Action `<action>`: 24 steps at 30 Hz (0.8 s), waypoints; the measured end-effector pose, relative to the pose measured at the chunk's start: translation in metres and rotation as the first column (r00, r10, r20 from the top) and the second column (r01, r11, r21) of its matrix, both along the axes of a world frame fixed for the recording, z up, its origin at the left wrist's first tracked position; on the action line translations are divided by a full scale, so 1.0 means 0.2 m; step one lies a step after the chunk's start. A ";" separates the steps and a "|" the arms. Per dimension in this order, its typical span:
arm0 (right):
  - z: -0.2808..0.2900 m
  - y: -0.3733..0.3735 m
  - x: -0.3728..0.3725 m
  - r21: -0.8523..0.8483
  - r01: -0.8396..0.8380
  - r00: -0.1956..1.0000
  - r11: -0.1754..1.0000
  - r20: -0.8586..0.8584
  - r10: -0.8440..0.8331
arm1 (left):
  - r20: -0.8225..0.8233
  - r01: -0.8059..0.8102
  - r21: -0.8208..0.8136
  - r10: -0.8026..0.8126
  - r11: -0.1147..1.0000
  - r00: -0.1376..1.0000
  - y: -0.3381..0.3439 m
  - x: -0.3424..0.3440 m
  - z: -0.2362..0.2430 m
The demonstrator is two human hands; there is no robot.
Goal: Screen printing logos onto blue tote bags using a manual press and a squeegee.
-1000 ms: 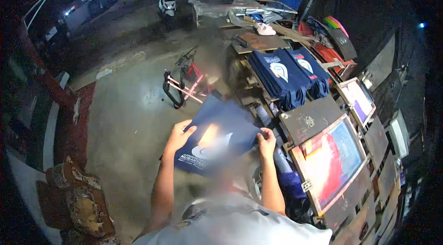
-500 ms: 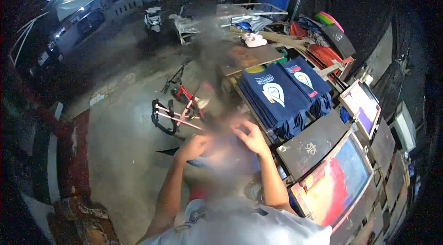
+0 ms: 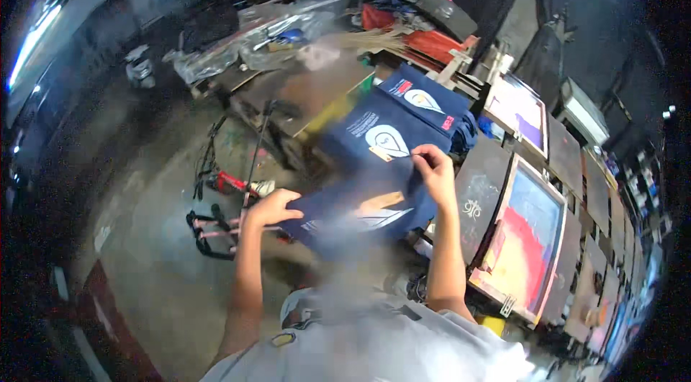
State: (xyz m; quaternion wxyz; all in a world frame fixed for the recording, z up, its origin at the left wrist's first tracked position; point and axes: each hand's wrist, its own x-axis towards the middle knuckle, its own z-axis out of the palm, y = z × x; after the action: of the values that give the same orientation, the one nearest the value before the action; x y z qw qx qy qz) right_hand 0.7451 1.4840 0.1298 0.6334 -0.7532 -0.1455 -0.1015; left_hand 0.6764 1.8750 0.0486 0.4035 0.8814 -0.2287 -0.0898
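Observation:
A navy printed cloth with a white drop-shaped print is stretched between my hands; whether it is a bag or a garment cannot be told. My left hand is closed on its left edge. At its upper right corner my right hand pinches the fabric between thumb and fingers. Just beyond lies a stack of matching navy cloths, and beside it a second navy stack bears the same kind of print. A blurred streak down the middle hides part of the held cloth.
To the right stand a wooden-framed printing screen with red and yellow stains, a smaller frame and several dark boards. A red and pink bicycle is at the left on the floor. Farther off is a scooter.
The view has swung to the right, bringing the stacks in front of me. My hands have moved apart, and the navy cloth now shows spread between them.

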 end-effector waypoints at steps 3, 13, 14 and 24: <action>0.02 -0.11 0.07 -0.079 0.123 0.992 0.989 0.031 -0.121 | -0.294 0.114 -0.215 -0.176 0.970 0.939 0.11 0.25 0.07; -0.09 -0.30 0.09 -0.215 0.429 0.898 0.877 -0.001 -0.440 | -0.322 0.359 -0.303 -0.449 0.883 0.833 -0.01 0.98 0.32; -0.08 -0.32 0.11 -0.213 0.446 0.890 0.869 0.003 -0.456 | -0.318 0.376 -0.302 -0.464 0.876 0.827 -0.04 1.03 0.32; -0.05 -0.63 0.60 0.037 0.582 0.799 0.812 0.159 -0.580 | -0.106 0.250 -0.283 -0.289 0.926 0.951 -0.36 1.59 0.32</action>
State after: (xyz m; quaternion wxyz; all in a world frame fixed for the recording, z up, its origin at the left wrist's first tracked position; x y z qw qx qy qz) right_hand 0.8650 1.3578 0.1193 0.5526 -0.7551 0.0403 -0.3506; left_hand 0.9948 1.8028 0.1126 0.5174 0.7704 -0.3277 -0.1771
